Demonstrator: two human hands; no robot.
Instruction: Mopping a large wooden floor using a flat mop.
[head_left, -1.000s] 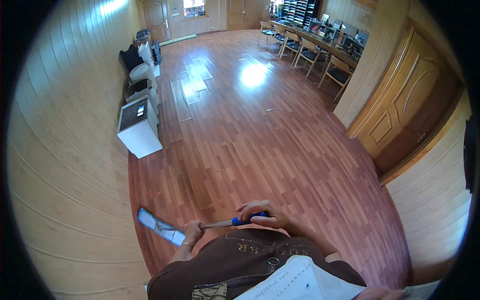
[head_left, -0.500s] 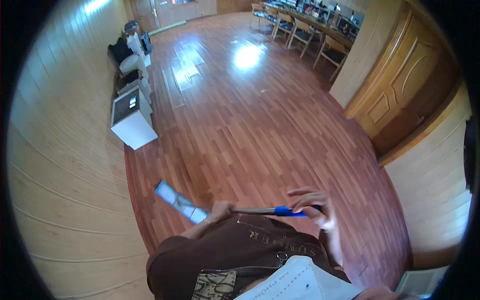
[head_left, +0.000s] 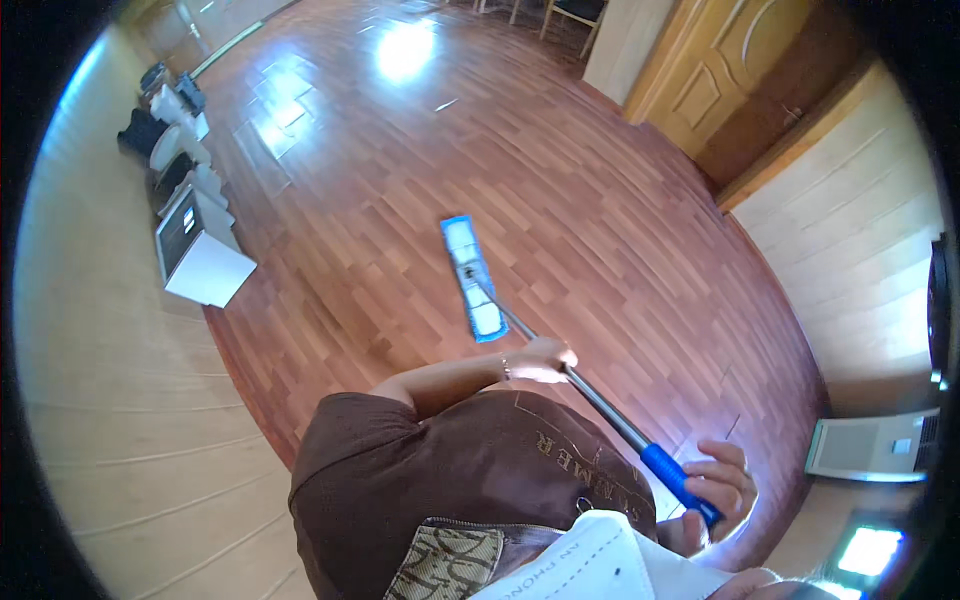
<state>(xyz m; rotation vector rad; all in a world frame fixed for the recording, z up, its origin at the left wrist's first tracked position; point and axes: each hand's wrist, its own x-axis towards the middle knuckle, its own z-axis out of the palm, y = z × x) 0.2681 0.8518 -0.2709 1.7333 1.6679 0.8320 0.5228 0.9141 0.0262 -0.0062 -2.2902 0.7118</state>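
Observation:
A flat mop's long head point(head_left: 461, 243), white on top with a blue fringe, lies on the wooden floor point(head_left: 600, 240) ahead of me. Its silver pole point(head_left: 608, 408) slants from there toward my lower right. Around the lower part of the pole, not far from the head, my left hand point(head_left: 541, 360) is closed. At the other end, my right hand point(head_left: 722, 490) curls about the blue grip point(head_left: 668, 470), some fingers held loosely. The right thumb is on the near side of the grip.
Along the left wall stand a white cabinet point(head_left: 208, 268) with a dark top and several items behind it. A wooden door point(head_left: 720, 90) is at the far right. A pale appliance point(head_left: 865, 445) stands by the right wall. Chair legs show at the top edge.
The mop head has swung from beside my left arm to the floor further ahead and right. My left hand has moved right and forward, my right hand right and nearer. The view has turned.

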